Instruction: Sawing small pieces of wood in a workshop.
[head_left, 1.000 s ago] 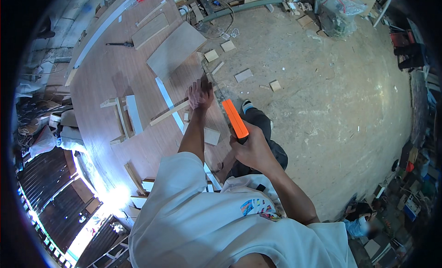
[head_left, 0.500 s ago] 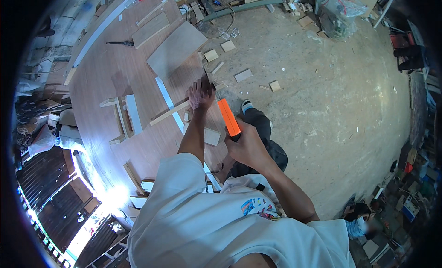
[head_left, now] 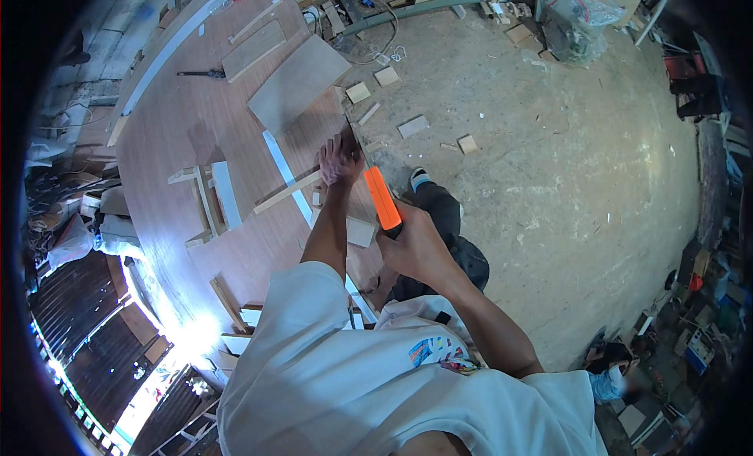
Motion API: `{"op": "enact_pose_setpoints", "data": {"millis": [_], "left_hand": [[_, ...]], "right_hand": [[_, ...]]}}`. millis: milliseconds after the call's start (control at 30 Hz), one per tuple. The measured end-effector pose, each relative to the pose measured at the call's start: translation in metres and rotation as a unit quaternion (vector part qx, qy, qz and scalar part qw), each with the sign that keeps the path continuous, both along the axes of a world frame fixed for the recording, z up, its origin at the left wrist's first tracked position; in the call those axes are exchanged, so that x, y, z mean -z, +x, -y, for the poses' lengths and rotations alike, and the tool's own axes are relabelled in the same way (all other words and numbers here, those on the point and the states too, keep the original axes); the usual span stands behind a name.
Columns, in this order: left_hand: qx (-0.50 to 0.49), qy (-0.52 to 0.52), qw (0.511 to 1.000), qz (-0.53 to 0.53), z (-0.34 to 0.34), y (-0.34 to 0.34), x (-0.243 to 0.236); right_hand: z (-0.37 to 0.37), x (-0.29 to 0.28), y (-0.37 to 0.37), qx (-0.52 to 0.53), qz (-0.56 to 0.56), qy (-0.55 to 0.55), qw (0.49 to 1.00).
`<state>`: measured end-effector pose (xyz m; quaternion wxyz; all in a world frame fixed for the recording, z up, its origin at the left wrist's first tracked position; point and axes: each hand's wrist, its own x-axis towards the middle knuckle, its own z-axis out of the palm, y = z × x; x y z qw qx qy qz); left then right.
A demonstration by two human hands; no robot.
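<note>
My right hand (head_left: 416,240) is closed round the dark grip of a hand saw with an orange body (head_left: 383,199). Its thin blade, seen nearly edge-on, runs forward past the table's edge beside my left hand (head_left: 340,159). That left hand presses down on a narrow wooden strip (head_left: 284,194), its fingers curled over the strip near the edge. The strip's short end (head_left: 374,146) juts beyond the edge, on the far side of the blade. How deep the blade sits in the wood is hard to make out.
On the brown tabletop (head_left: 157,142) lie a large grey board (head_left: 298,83), a small wooden frame (head_left: 210,201), a long pale strip (head_left: 286,170) and a dark pointed tool (head_left: 201,74). Offcuts (head_left: 413,126) are scattered over the concrete floor. A filled plastic bag (head_left: 579,32) stands far right.
The saw and my right hand have shifted a little left and forward. My left hand stays in place on the strip.
</note>
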<state>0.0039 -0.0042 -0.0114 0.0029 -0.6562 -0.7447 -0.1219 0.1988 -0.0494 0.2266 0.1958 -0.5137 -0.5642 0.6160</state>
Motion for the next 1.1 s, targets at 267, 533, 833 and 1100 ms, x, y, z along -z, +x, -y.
{"op": "enact_pose_setpoints", "data": {"millis": [267,533,833,1100], "left_hand": [[-0.003,-0.013,1.0,0.02,-0.001,0.002,-0.005],[0.004,0.02,1.0,0.011,0.0,-0.001,-0.002],[-0.003,-0.004,1.0,-0.008,0.001,0.004,-0.009],[-0.003,-0.005,1.0,0.014,0.003,-0.004,0.003]], "right_hand": [[-0.001,-0.002,-0.001,-0.012,0.024,0.005,1.0],[-0.002,-0.007,0.001,-0.014,-0.005,-0.015,1.0],[-0.001,-0.004,-0.001,-0.013,0.021,-0.01,1.0],[0.007,-0.009,-0.006,-0.013,0.014,0.017,1.0]]}}
